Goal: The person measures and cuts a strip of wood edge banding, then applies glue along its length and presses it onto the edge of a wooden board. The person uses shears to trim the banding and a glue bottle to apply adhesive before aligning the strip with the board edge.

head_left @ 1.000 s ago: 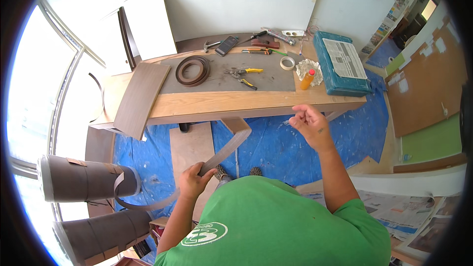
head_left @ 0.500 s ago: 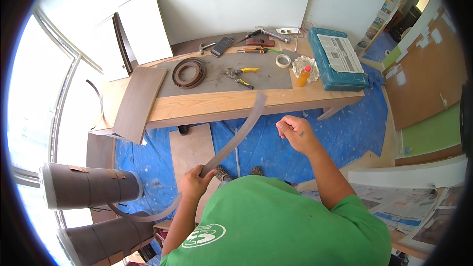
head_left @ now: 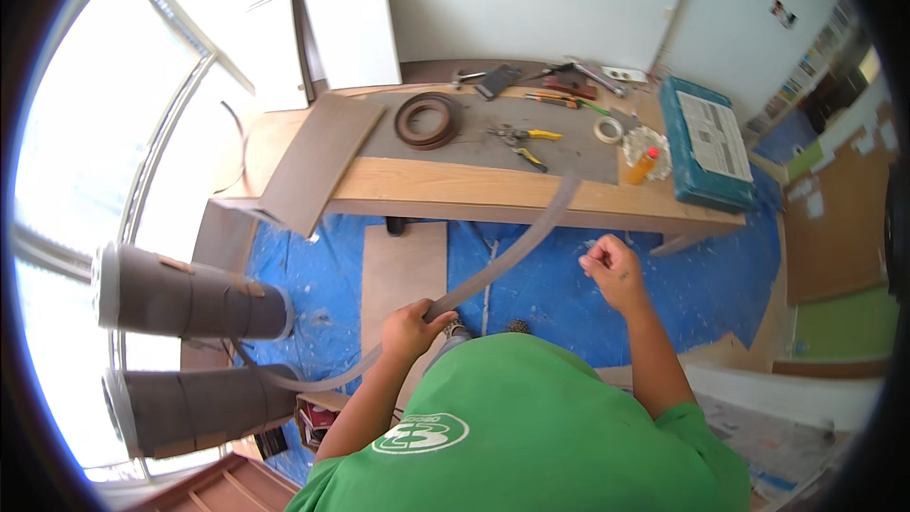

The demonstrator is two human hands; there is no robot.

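Observation:
My left hand [head_left: 413,332] is wrapped round a long, thin grey-brown strip of edge banding [head_left: 504,264]. One end of the strip rises in a curve towards the bench's front edge, while the rest droops behind my left forearm towards the dark rolls. Over the blue sheeting, my right hand [head_left: 613,272] is closed, fingers curled in and thumb against them. Its palm side is hidden, so I cannot tell whether anything is inside. On the bench [head_left: 455,176] lie a brown coil of edge banding [head_left: 453,121] and yellow-handled snips [head_left: 543,135].
A brown board [head_left: 322,156] overhangs the bench's left end. Further along are a phone [head_left: 498,82], a tape roll [head_left: 608,139], an orange bottle [head_left: 642,167] and a teal case [head_left: 701,193]. Dark rolls [head_left: 190,294] stand at left. Blue sheeting [head_left: 550,313] covers the floor.
The view has shifted, so the bench sits further right. My right hand has drawn slightly nearer the strip's free end. My left hand keeps hold of the strip.

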